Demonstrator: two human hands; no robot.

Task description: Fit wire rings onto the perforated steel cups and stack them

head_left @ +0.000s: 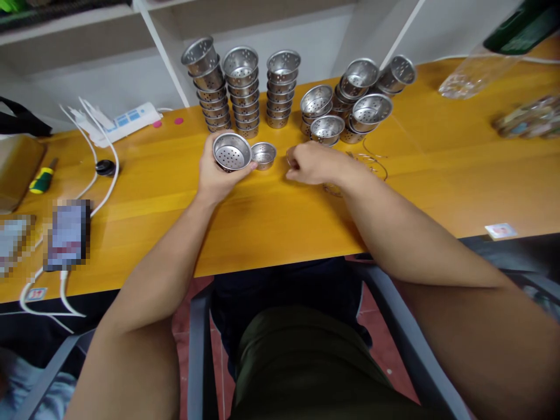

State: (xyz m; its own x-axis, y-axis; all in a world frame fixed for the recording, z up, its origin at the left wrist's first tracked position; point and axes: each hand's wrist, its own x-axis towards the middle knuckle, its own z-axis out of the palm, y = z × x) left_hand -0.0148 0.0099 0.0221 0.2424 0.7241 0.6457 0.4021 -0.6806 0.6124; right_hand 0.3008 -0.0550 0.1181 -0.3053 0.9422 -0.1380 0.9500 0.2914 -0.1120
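Observation:
My left hand (215, 178) is wrapped round a perforated metal strainer cup (232, 153), its open rim facing up towards me. Just right of it a smaller strainer cup (263, 155) sits on the table, close to my left thumb. My right hand (311, 163) is closed above the table, fingers curled in; whatever they hold, if anything, is hidden. Behind that hand stands a strainer cup (327, 129) at the front of the right-hand cluster. Thin wire loops (370, 163) lie beside and partly under my right wrist.
Tall stacks of strainer cups (245, 90) stand along the back, with a looser cluster (371, 111) to their right. A power strip (126, 123), white cables, a phone (67, 234) and a screwdriver (42, 178) lie left. A clear plastic bottle (476, 73) is at back right.

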